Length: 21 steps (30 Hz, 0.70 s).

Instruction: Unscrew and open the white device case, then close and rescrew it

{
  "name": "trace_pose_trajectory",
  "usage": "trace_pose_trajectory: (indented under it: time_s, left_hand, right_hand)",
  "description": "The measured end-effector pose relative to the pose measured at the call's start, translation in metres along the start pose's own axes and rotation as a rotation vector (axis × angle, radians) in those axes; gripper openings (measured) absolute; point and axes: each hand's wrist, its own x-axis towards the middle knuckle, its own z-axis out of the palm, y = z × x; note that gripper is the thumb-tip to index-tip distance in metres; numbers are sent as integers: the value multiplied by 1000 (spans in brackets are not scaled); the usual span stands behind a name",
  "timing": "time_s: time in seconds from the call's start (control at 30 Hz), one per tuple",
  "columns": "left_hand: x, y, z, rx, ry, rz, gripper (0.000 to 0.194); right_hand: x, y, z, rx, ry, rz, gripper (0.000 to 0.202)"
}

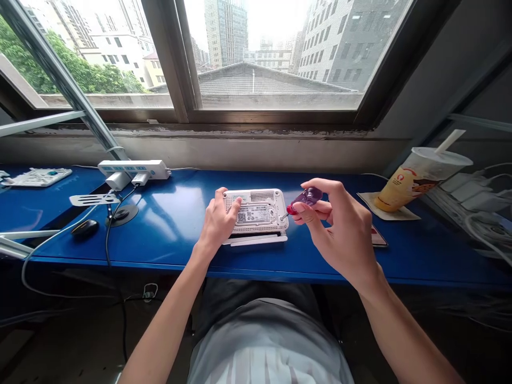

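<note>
A white router (258, 213) lies upside down on the blue desk (172, 224), its label and vents facing up. My left hand (218, 221) rests on its left end, thumb on the top face, holding it down. My right hand (340, 226) grips a small screwdriver (304, 199) with a purple and red handle. The screwdriver's tip points at the router's right edge, near a corner. A white flat part sticks out under the router's front edge.
A white power strip (134, 169) with plugged adapters sits at the back left. A black mouse (85, 229) and cables lie left. A lidded drink cup (418, 178) with a straw stands right on a paper. A phone (378, 237) lies behind my right hand. A white board (38, 176) is far left.
</note>
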Motion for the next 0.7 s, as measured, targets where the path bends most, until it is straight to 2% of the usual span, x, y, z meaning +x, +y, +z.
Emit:
trace_pose_trajectory:
  time_s: [0.27, 0.53, 0.7]
  left_hand:
    - [-1, -1, 1, -6, 8, 11, 63]
    - [1, -5, 4, -27, 24, 5, 56]
    - [1, -4, 4, -23, 30, 13, 56]
  right_hand:
    - [3, 2, -11, 15, -13, 0, 23]
    - [8, 4, -18, 116, -72, 134, 34]
    - [7, 2, -19, 196, -136, 153, 27]
